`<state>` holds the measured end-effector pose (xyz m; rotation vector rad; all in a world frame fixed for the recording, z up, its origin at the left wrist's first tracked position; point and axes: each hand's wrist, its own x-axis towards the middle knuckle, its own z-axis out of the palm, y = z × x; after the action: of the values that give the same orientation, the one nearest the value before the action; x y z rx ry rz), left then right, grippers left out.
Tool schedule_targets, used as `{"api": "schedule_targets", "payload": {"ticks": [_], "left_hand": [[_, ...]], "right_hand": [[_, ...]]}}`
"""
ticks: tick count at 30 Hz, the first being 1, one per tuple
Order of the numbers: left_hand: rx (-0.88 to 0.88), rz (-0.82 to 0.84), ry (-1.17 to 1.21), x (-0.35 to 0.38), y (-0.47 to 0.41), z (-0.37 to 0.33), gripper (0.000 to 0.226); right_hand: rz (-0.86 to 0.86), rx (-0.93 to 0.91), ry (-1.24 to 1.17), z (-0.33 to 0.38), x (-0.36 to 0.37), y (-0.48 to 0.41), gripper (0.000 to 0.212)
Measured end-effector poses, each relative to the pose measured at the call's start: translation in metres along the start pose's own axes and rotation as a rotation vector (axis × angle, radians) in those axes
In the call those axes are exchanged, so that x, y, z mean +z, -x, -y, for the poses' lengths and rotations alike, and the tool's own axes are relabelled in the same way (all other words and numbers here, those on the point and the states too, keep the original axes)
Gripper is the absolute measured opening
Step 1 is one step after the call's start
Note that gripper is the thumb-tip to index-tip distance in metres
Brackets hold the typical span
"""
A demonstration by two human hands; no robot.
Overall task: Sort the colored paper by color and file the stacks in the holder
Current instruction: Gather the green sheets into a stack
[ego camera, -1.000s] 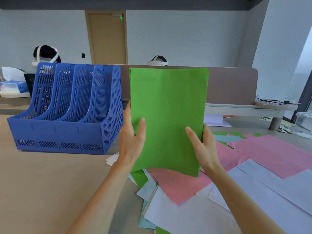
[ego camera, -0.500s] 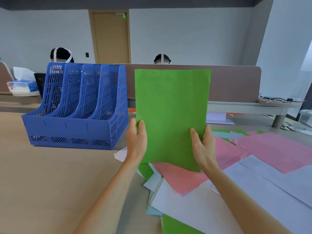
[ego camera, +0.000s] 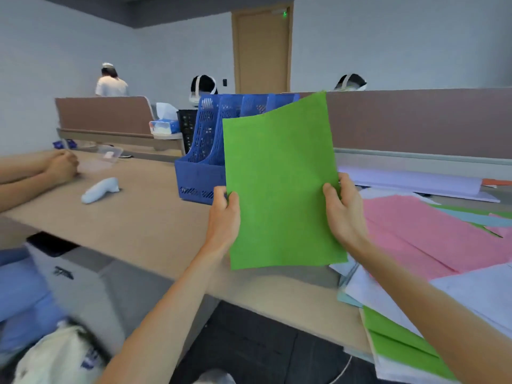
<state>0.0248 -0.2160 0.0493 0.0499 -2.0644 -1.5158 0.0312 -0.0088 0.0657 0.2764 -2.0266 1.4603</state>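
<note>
Now mid-carry w/ green stack (ego camera: 279, 184): held upright in air above near edge of table (ego camera: 133, 225), just in front of blue holder (ego camera: 202, 162), hiding its right-hand slots. Pinched at lower L edge by left hand (ego camera: 224, 217), thumb on near face, fingers behind. Pinched likewise at R edge by right hand (ego camera: 345, 214). Both hands clamped on paper, neither free.

Two-sided grip prob. chosen to keep sheets squared & stiff, thin paper being floppy from one corner. Top edge tilted, R corner higher. No. of sheets not readable. Held vertical presumably to match slot orientation for edge-first entry.

Holder: no paper seen in visible L slots, rest blocked from view.

Unsorted on table to the R: pink sheets (ego camera: 432, 236), white sheets (ego camera: 471, 295), loose green sheets (ego camera: 396, 347), overlapped loosely.

Judged stage: early, green about to be filed, other colours not yet stacked.

Next: line up bottom edge over one slot, lower w/o fanning.
</note>
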Motion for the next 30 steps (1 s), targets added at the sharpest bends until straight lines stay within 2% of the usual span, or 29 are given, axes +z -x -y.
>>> {"api": "schedule_targets", "payload": {"ticks": [2,7,11,15,19,24,30], "left_hand": [[-0.063,-0.021,-0.062,-0.037,-0.005,0.018,0.008],[-0.238,0.015,-0.319,-0.118,-0.010,0.063,0.025],[-0.230,0.112,-0.553,-0.153,-0.018,0.088,0.030],[-0.250,0.170,-0.766,-0.172,-0.032,0.103,0.029],[-0.256,0.177,-0.950,-0.186,-0.041,0.112,0.030],[-0.216,0.133,-1.165,-0.199,-0.050,0.117,0.030],[-0.215,0.149,-1.269,-0.206,-0.051,0.122,0.037]], "right_hand": [[0.091,0.056,-0.021,0.010,0.036,0.006,0.008],[0.415,0.249,0.044,0.017,0.122,0.028,0.018],[0.560,0.278,0.113,0.021,0.160,0.038,0.020],[0.624,0.252,0.148,0.011,0.193,0.040,0.033],[0.675,0.203,0.338,0.000,0.222,0.035,0.048],[0.664,0.040,0.619,-0.005,0.247,0.035,0.042],[0.663,-0.034,0.698,-0.005,0.253,0.040,0.040]]}}
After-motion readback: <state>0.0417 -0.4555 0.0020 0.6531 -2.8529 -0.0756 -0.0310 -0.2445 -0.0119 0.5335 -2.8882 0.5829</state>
